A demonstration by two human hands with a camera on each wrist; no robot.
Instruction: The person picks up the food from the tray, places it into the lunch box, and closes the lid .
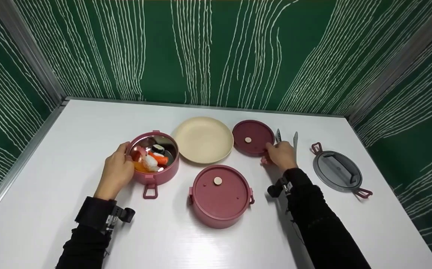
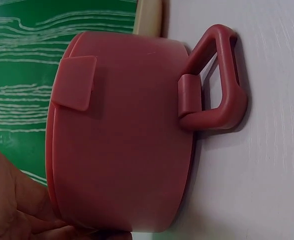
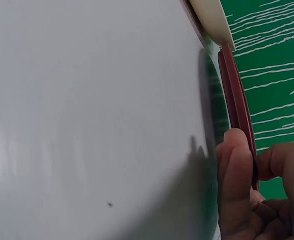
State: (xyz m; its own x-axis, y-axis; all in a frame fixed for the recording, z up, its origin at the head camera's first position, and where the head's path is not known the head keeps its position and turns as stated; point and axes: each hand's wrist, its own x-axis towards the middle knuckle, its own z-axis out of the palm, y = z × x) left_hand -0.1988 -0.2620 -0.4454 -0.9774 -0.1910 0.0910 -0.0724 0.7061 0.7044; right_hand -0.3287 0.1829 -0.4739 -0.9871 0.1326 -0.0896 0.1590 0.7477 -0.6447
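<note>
My left hand (image 1: 117, 168) grips the left side of a small red pot (image 1: 168, 175), thumb at the rim and fingers on the outer wall. Toy sushi pieces (image 1: 150, 160) lie inside it, and its loop handle (image 2: 226, 85) sticks out low over the table in the left wrist view. On the other side, my right hand (image 1: 282, 155) pinches the near right edge of a round dark red lid (image 1: 254, 130) with a cream knob. Seen edge-on in the right wrist view, the lid (image 3: 235, 92) sits between thumb and fingers, raised off the tabletop along that edge.
A cream plate (image 1: 204, 140) lies between the pot and the lid. In front stands a larger red pot (image 1: 219, 220) with its lid on. Two metal-looking utensil tips (image 1: 295, 139) show beyond the right hand. A grey lid (image 1: 330, 175) with red clips lies at right.
</note>
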